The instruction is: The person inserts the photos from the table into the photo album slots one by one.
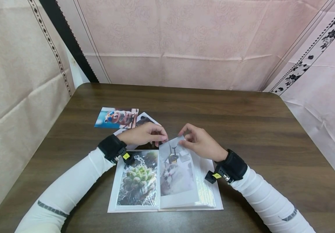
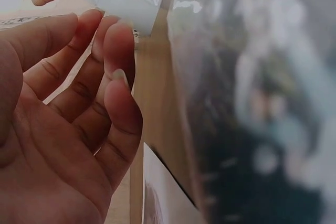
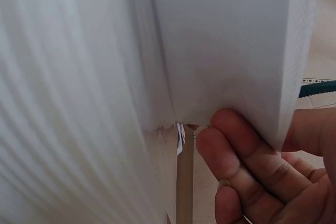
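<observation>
A photo album (image 1: 112, 194) lies spread on the table, with a succulent photo (image 1: 139, 181) on its left side. My right hand (image 1: 199, 140) pinches the top right corner of a raised album page (image 1: 182, 191), which shows a pale picture with a glass. The page leans up from the middle of the album, and in the right wrist view its white surface (image 3: 226, 35) runs between thumb and fingers. My left hand (image 1: 148, 133) hovers over the album's top edge with curled fingers. Its fingertips (image 2: 92, 19) are right at the page's edge; I cannot tell whether they pinch it.
Beyond the left hand lies a loose photo (image 1: 116, 118) of an animal wearing glasses, overlapping another loose print (image 1: 146, 118). The brown wooden table (image 1: 257, 129) has rounded far corners. Pink patterned cloth (image 1: 185, 32) hangs behind it.
</observation>
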Motion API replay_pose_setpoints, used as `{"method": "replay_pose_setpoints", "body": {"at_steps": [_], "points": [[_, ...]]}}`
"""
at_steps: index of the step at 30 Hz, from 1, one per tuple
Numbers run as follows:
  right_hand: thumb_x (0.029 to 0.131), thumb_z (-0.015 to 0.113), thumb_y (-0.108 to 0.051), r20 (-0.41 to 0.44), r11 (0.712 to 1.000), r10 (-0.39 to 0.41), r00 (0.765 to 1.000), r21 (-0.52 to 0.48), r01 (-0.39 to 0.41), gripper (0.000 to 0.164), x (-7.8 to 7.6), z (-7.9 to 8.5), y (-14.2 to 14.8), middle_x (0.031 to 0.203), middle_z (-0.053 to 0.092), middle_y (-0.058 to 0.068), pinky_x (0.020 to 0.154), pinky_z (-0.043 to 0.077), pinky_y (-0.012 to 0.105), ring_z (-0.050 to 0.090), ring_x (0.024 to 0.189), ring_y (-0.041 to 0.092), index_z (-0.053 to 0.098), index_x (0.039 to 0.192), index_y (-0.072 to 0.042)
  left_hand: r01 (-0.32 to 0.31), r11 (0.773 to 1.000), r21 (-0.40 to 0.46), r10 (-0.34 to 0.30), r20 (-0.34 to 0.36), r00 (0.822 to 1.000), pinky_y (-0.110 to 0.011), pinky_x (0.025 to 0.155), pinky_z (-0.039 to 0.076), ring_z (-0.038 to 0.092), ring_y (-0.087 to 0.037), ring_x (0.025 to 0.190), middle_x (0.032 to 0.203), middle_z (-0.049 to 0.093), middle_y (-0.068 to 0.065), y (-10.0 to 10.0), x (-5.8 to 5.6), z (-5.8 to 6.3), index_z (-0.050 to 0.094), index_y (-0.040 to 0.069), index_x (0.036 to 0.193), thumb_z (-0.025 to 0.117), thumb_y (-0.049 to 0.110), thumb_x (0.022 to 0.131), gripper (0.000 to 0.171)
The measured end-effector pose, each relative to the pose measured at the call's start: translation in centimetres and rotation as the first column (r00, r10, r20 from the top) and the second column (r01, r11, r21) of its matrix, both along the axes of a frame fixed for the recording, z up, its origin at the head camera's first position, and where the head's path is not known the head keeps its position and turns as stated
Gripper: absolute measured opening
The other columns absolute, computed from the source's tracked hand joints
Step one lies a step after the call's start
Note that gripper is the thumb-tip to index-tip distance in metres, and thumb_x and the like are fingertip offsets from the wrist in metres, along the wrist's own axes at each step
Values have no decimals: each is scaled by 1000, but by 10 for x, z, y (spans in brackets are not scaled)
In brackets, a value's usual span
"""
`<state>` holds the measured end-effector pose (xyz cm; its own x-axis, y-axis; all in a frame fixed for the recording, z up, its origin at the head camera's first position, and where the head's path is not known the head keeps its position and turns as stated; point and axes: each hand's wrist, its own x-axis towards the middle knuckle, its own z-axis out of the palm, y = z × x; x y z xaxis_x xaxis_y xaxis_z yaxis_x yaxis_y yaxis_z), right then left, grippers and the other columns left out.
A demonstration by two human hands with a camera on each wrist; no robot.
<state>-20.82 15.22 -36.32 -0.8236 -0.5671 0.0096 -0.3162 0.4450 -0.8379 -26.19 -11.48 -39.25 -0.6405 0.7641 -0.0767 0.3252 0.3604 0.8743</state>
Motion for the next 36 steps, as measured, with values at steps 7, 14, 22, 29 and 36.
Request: {"method": "replay_pose_setpoints", "body": {"at_steps": [7,14,22,29,36], "points": [[97,65,-3,-8,1000,3,1000,-15,-3,19,0,-1,0,89,75,12,67,44,23,61,79,18,57,114,-2,-3,1000,-7,3,2,1000,-32,70,55,67,-23,80,97,69,-10,0,1,3,73,11,109,56,19,105,18],[97,65,-4,-17,1000,6,1000,-13,-6,17,-1,-1,0,85,74,9,65,43,22,60,77,17,58,112,-3,6,1000,-15,-6,-6,1000,-33,70,55,67,-24,80,96,69,-11,1,2,5,73,11,108,56,18,105,19],[97,66,-4,-40,1000,20,999,-21,-21,15,-2,-4,1,79,71,7,62,40,22,55,68,14,60,110,-4,24,999,-34,-25,-17,1000,-33,73,55,66,-22,81,98,69,-9,1,1,3,72,13,108,56,19,105,18],[97,66,-5,-50,1000,9,999,-8,-9,13,-2,-4,0,81,71,7,63,41,23,55,68,14,61,110,-4,54,998,-21,-55,-29,998,-33,75,56,67,-22,82,98,70,-8,0,2,3,72,12,109,56,18,105,18],[98,65,-6,-55,1000,3,998,7,-2,7,-1,-2,-1,81,71,5,66,41,23,56,72,15,63,105,-6,62,998,-22,-62,-20,998,-35,77,57,68,-22,84,98,73,-7,0,3,4,71,8,112,56,19,105,20]]}}
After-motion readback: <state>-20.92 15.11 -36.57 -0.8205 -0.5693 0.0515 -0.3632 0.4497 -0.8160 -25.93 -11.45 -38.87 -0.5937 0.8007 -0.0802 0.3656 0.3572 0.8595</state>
